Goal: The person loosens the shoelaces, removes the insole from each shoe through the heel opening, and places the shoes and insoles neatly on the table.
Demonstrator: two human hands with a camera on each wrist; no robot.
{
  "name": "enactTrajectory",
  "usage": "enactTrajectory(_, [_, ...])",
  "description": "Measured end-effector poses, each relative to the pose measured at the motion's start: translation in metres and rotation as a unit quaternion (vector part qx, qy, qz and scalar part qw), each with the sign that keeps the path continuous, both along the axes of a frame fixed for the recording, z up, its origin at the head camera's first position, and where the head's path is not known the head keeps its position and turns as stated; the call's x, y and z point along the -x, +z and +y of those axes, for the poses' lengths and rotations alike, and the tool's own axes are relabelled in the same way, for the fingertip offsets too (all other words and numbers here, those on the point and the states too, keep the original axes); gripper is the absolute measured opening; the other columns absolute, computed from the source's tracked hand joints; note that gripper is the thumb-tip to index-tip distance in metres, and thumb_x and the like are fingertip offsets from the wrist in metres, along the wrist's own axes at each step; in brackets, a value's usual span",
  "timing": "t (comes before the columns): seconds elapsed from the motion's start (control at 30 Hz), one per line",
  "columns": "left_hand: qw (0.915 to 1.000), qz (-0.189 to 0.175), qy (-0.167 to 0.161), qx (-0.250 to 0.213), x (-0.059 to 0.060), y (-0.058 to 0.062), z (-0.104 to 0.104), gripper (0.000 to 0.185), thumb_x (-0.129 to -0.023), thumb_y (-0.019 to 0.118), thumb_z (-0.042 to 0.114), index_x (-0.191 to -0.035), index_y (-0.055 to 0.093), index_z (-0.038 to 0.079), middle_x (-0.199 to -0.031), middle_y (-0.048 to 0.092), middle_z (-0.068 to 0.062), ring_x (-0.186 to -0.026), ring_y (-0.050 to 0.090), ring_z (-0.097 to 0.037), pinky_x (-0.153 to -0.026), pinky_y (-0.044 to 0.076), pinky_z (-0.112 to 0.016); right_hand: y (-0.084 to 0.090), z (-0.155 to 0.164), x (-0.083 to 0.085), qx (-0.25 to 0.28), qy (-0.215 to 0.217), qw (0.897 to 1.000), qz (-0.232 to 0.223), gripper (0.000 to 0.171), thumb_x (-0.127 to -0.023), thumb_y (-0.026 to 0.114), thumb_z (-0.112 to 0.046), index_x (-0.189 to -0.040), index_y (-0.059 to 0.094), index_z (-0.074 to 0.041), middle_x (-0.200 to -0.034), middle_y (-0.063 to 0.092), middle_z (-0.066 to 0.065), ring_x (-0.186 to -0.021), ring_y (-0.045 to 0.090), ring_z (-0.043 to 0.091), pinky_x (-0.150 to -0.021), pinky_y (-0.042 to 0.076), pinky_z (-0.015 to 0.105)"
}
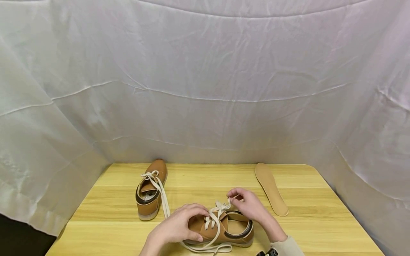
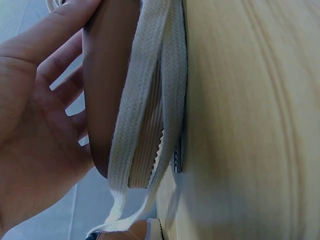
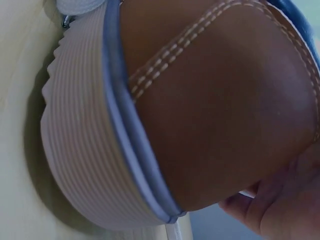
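A brown leather shoe (image 1: 235, 241) with a dark collar lies on the table near me, toe to the left. My left hand (image 1: 179, 224) holds it round the toe, thumb on the near side and fingers over the upper. Cream shoelaces (image 1: 219, 227) cross its eyelets; one length trails down the near side onto the table. At the shoe's far side, my right hand (image 1: 251, 207) pinches the lace by the tongue. The left wrist view shows the toe (image 2: 107, 85) with flat lace strands (image 2: 127, 105) hanging before it. In the right wrist view the stitched heel (image 3: 225, 110) covers most of the hand.
Another brown shoe (image 1: 158, 169) stands at the back left, its long lace (image 1: 164, 199) running toward the near shoe. A tan insole (image 1: 272, 190) lies at the right on the wooden table (image 1: 320, 213). Grey cloth (image 1: 224, 124) hangs behind and at both sides.
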State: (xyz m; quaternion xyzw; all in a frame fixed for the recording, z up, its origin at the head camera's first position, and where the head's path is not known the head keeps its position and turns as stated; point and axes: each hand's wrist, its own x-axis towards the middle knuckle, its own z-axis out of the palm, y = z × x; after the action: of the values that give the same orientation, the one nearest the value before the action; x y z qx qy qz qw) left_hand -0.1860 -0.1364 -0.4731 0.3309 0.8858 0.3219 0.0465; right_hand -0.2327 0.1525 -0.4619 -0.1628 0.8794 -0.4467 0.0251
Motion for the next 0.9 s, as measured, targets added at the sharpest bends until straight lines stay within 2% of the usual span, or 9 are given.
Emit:
enactTrajectory(0.1, [1.0,0.0,0.0,-0.001,0.0,0.0,0.0,0.06,-0.079,0.091,0.037,-0.133,0.067,0.029,-0.141,0.06,0.014,-0.134,0.054,-0.017,-0.113,0.042,-0.055,0.002,0.002,0.0,0.015,0.016,0.999,0.026,0.017,-0.095,0.069,-0.006,-0.112,0.072,-0.007,-0.109,0.072,0.005,-0.1,0.067,0.021,-0.079,0.057,0.028])
enactTrajectory(0.2, [1.0,-0.001,0.0,-0.003,0.0,0.0,0.0,0.06,-0.079,0.091,0.037,-0.133,0.067,0.029,-0.14,0.06,0.015,-0.134,0.054,-0.016,-0.113,0.042,-0.055,0.004,0.004,0.0,0.017,0.05,0.996,0.068,0.018,-0.094,0.07,-0.004,-0.11,0.074,-0.012,-0.111,0.072,0.003,-0.103,0.067,0.022,-0.083,0.058,0.03])
enactTrajectory(0.33, [1.0,0.0,0.0,-0.004,0.0,0.0,0.0,0.059,-0.079,0.091,0.037,-0.133,0.066,0.03,-0.14,0.06,0.016,-0.134,0.054,-0.016,-0.113,0.042,-0.056,0.007,0.007,0.0,-0.011,0.102,0.986,0.129,0.016,-0.094,0.074,-0.007,-0.104,0.075,-0.02,-0.108,0.071,-0.008,-0.101,0.067,0.016,-0.084,0.058,0.036])
enactTrajectory(0.47, [1.0,0.004,0.0,-0.004,0.0,-0.001,0.0,0.06,-0.079,0.092,0.036,-0.132,0.066,0.031,-0.14,0.06,0.016,-0.134,0.054,-0.016,-0.113,0.043,-0.055,0.009,0.009,-0.002,-0.043,0.137,0.977,0.157,0.014,-0.094,0.075,-0.01,-0.101,0.075,-0.021,-0.106,0.071,-0.011,-0.102,0.067,0.011,-0.09,0.058,0.044])
enactTrajectory(0.7, [1.0,0.005,-0.002,-0.003,0.0,-0.001,0.0,0.06,-0.079,0.091,0.037,-0.133,0.066,0.031,-0.141,0.06,0.016,-0.134,0.054,-0.016,-0.113,0.042,-0.055,0.01,0.012,-0.004,-0.1,0.17,0.971,0.133,0.017,-0.096,0.072,-0.013,-0.105,0.074,-0.027,-0.109,0.071,-0.015,-0.108,0.066,0.01,-0.098,0.055,0.041])
enactTrajectory(0.9, [1.0,0.006,-0.002,-0.004,0.0,-0.002,0.0,0.06,-0.079,0.091,0.037,-0.133,0.066,0.031,-0.141,0.06,0.015,-0.134,0.054,-0.016,-0.114,0.042,-0.056,0.012,0.014,-0.004,-0.099,0.187,0.971,0.115,0.013,-0.1,0.069,-0.016,-0.106,0.075,-0.026,-0.108,0.072,-0.013,-0.106,0.066,0.011,-0.094,0.056,0.042])
